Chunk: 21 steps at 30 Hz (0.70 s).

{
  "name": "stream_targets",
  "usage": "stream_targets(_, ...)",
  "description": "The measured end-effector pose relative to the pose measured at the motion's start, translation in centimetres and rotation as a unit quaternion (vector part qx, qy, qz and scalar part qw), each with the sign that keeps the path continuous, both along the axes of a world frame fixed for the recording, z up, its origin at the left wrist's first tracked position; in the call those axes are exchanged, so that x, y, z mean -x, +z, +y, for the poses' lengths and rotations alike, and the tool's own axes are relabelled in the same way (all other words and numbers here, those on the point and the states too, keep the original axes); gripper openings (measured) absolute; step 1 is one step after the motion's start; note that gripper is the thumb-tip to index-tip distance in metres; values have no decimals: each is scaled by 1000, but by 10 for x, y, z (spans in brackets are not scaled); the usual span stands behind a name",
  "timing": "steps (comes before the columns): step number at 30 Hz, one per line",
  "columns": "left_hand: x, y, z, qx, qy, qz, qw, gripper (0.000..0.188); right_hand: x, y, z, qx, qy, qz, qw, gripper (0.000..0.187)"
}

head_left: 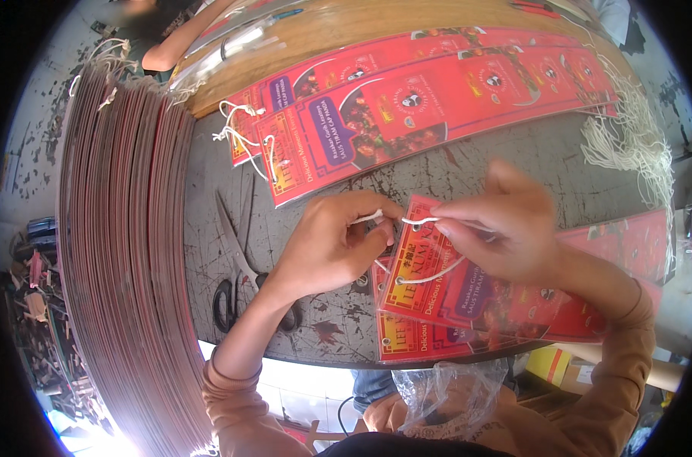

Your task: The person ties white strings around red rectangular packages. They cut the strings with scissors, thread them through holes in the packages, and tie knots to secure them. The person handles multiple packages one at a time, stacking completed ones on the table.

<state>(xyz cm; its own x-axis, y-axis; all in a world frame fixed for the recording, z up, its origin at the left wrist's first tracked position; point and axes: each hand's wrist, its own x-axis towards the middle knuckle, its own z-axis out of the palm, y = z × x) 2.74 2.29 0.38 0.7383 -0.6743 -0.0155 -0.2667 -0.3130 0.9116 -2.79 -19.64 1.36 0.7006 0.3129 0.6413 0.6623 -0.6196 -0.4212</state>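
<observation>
A long red printed card (506,305) lies at the table's near edge, on top of other red cards (407,343). White cord (430,279) runs through the eyelets at its left end. Just beyond that end, my left hand (334,244) pinches a knotted end of the cord between thumb and fingers. My right hand (510,228) is over the card, its thumb and forefinger closed on the cord beside the upper eyelet. A short stretch of cord shows between the two hands. Left of my left hand, black-handled scissors (243,263) lie with their blades apart.
A tall stack of cards (125,251) stands along the left. Two rows of corded red cards (407,107) lie across the far side. Loose white cords (628,129) hang at the right. A clear plastic bag (452,396) rests below the table edge. Another person's arm (182,42) reaches in at upper left.
</observation>
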Motion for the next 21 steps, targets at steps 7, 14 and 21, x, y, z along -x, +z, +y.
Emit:
stream_targets(7, 2, 10, -6, -55, -22, 21, 998, 14, -2, -5, 1, -22, -8, 17, 1000, 15)
stream_targets(14, 0, 5, -7, -51, -17, 43, 998, 16, -3, -8, 3, -13, -13, 21, 1000, 17)
stream_targets(21, 0, -2, -4, -5, -17, 41, 999, 18, -2, -10, 4, 10, -22, 35, 999, 18)
